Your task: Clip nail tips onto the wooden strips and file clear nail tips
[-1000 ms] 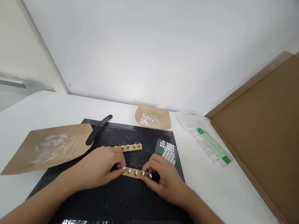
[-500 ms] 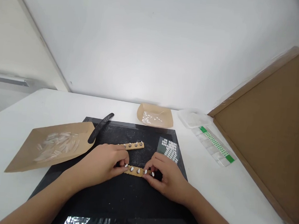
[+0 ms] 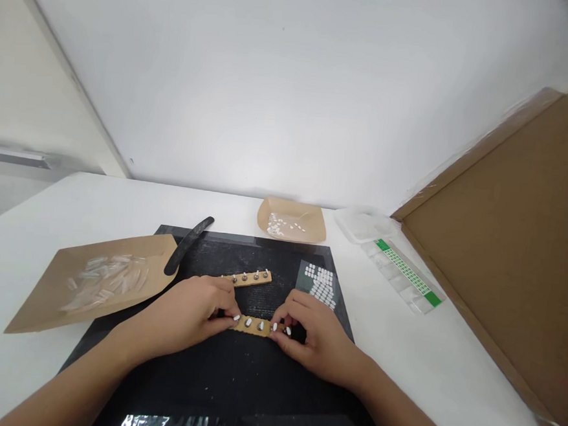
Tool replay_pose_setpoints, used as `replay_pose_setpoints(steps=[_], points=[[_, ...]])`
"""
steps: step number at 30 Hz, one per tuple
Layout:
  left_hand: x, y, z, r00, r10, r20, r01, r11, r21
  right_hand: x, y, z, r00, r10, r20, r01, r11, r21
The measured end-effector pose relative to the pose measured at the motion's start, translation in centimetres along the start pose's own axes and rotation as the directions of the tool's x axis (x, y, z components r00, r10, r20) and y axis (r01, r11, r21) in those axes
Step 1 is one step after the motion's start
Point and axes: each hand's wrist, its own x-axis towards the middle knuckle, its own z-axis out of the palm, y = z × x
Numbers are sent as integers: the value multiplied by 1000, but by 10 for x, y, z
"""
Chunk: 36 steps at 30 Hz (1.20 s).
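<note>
A narrow tan strip (image 3: 254, 326) lies on the black mat, bearing several small metal posts topped with white oval pieces. Its left end is pinched between the thumb and fingers of my left hand (image 3: 204, 308), beside a white oval. Near the right end, my right hand (image 3: 308, 325) has thumb and forefinger closed around the strip at another white oval. Just beyond, a second tan strip (image 3: 260, 277) with several posts lies slightly tilted, its left part hidden behind my left hand. A sheet of white ovals (image 3: 318, 283) rests right of it.
On the left, a cardboard tray (image 3: 45, 287) holds clear slivers, with a black curved file (image 3: 188, 245) across its edge. A smaller tray (image 3: 312, 225) with white bits stands behind the mat (image 3: 219, 377). Rightward lie a green-labelled clear packet (image 3: 409, 273) and a large cardboard box (image 3: 515, 242).
The whole view has shifted slightly. My left hand has moved a little left along the near strip, while my right hand stays at its right end.
</note>
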Motion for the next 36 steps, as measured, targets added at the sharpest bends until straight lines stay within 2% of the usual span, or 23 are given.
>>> replay_pose_setpoints(steps=[11, 16, 28, 36], points=[[1, -1, -4, 997, -52, 60, 55, 997, -55, 0, 0, 0, 1000, -2, -3, 2, 1000, 13], [1, -4, -1, 997, -78, 28, 80, 991, -103, 0, -1, -1, 1000, 2, 0, -2, 1000, 5], [2, -6, 3, 995, -91, 28, 94, 991, -100, 0, -1, 0, 1000, 13, 3, -13, 1000, -6], [1, 2, -2, 995, -96, 20, 97, 993, -68, 0, -2, -1, 1000, 3, 4, -3, 1000, -12]])
